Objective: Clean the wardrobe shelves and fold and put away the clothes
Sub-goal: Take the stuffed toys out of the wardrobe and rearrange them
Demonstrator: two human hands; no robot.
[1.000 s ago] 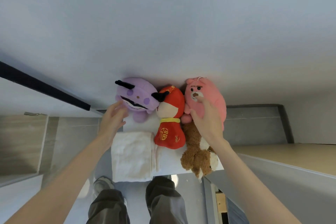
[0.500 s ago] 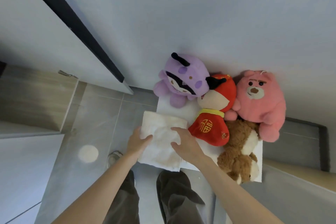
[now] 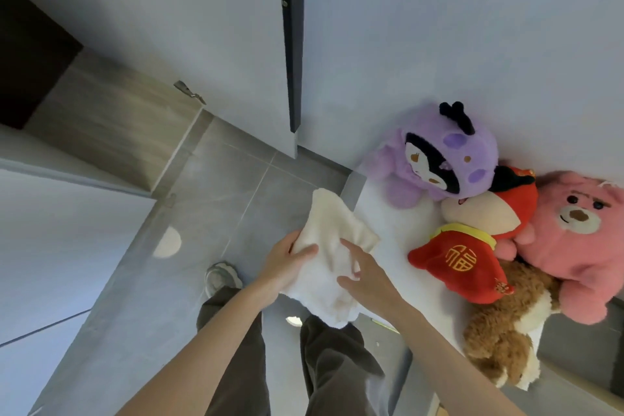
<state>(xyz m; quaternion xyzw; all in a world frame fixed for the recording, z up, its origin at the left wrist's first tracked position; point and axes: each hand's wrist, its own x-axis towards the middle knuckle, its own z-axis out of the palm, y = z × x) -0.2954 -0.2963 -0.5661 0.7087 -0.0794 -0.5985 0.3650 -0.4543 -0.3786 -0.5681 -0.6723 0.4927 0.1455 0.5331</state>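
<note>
A white shelf [image 3: 398, 240] runs along a pale wall [image 3: 439, 27], above a grey tiled floor [image 3: 216, 186]. Four soft toys sit on the shelf: a purple toy [image 3: 449, 159], a red doll [image 3: 472, 246], a pink bear [image 3: 574, 240] and a brown toy [image 3: 503, 338]. The cloth [image 3: 334, 233], white, fluffy and crumpled, is held at the shelf's left edge, partly over the floor. The left grip [image 3: 287, 263] clasps it, thumb on top. The right grip [image 3: 368, 273] pinches its folds.
</note>
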